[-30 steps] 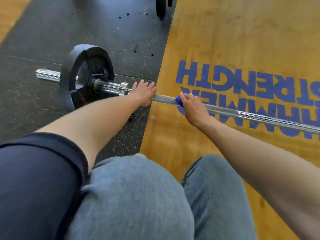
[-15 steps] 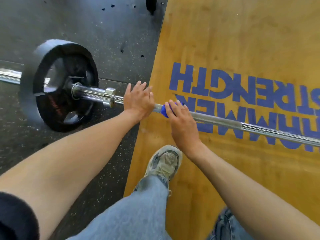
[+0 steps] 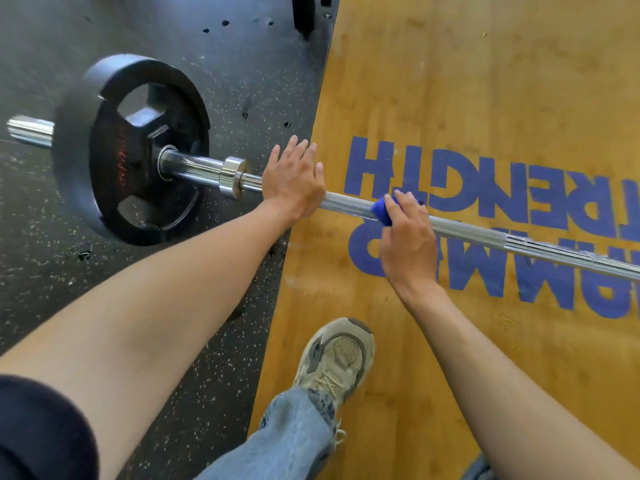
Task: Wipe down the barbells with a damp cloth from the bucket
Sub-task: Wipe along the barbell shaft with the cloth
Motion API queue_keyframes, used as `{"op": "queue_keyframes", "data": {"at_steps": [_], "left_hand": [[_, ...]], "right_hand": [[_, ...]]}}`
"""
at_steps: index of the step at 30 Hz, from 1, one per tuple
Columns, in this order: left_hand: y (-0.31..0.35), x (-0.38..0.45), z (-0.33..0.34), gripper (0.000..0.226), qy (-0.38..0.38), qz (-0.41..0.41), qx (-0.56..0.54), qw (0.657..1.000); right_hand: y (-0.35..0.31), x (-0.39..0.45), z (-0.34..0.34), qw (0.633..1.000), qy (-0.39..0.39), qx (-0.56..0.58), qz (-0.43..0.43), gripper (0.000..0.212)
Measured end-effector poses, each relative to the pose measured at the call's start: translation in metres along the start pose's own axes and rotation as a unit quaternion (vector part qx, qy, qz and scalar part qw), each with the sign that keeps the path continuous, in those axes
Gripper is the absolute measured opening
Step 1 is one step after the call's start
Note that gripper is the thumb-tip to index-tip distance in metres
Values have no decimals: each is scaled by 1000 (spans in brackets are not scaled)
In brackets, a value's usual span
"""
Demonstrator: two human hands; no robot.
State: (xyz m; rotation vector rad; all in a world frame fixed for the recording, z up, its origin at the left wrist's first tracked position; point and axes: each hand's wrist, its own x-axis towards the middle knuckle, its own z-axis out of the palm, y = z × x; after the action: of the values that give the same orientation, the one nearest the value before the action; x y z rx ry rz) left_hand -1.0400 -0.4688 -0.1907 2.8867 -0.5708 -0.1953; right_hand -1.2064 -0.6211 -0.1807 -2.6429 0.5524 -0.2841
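While the left hand (image 3: 293,181) pressed flat, fingers straight, on the barbell shaft (image 3: 349,202) beside the collar (image 3: 233,176), the right hand (image 3: 407,237) gripped a blue cloth (image 3: 380,210) around it. Black weight plate (image 3: 135,150) sat beyond the collar.

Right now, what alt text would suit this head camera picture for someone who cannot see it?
A person's right hand grips a blue cloth around a barbell shaft while the left hand rests flat on it near the collar. A black weight plate sits on the left end.
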Motion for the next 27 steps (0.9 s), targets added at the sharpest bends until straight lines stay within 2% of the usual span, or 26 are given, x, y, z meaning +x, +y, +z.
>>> {"op": "queue_keyframes", "data": {"at_steps": [2,6,8,10,14,16,18,21,23,25,27], "left_hand": [[2,10,-2,58,-3,0,-5,1000],[4,29,-4,61,-1,2,-9,1000],[5,38,-5,64,0,7,-13,1000],[6,48,-5,66,9,14,-18,1000],[9,68,-5,69,34,23,-34,999],[11,76,-5,71,34,23,-43,998],[12,88,-6,71,29,23,-40,999],[14,104,-9,72,20,16,-42,999],[17,113,-10,72,5,12,-45,999],[18,121,-10,72,-2,9,-42,999],[19,131,-10,72,-6,8,-33,999]], "right_hand": [[-21,11,12,1000,-8,12,-21,47],[-26,28,18,987,-60,5,-146,60],[-2,33,5,992,-51,-2,-113,60],[14,35,-3,999,-26,3,-40,59],[-7,59,13,999,18,7,48,54],[-26,68,22,999,23,14,31,54],[-34,78,28,999,11,12,-31,55],[-17,92,28,996,-3,-6,-93,56],[8,94,21,999,36,-10,-38,51],[24,93,17,994,93,-6,59,47],[12,103,25,987,114,4,109,44]]}}
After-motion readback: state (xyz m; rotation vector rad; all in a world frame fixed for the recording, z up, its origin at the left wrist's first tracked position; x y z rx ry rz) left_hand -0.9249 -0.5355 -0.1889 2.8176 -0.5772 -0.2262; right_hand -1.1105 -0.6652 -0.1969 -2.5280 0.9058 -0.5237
